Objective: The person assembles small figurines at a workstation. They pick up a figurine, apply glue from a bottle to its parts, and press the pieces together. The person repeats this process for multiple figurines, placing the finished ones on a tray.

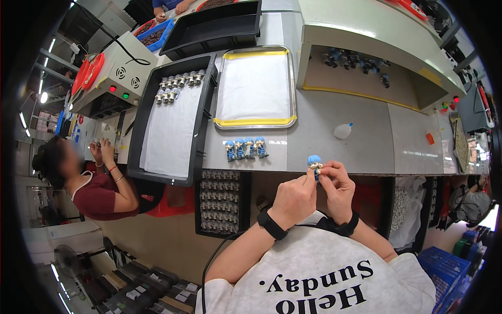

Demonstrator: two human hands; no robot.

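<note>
Between my two hands, just past the table's front edge, is a small blue-haired toy figure [314,161], held upright. My left hand [296,198] closes on its lower left side, and the fingers of my right hand [337,191] pinch its right side. Part of the figure's body is hidden by my fingers. To the left on the table, several similar blue-haired figures [247,148] stand or lie in a short row. Behind that row lies a metal tray [255,125] lined with white sheet and edged with yellow tape.
A black bin [201,123] at left holds several figures on white paper. Another black bin [209,31] stands behind. On the right, a white machine [366,31] has figures inside its opening. A small white bottle [343,131] rests nearby. A co-worker [104,188] sits at left.
</note>
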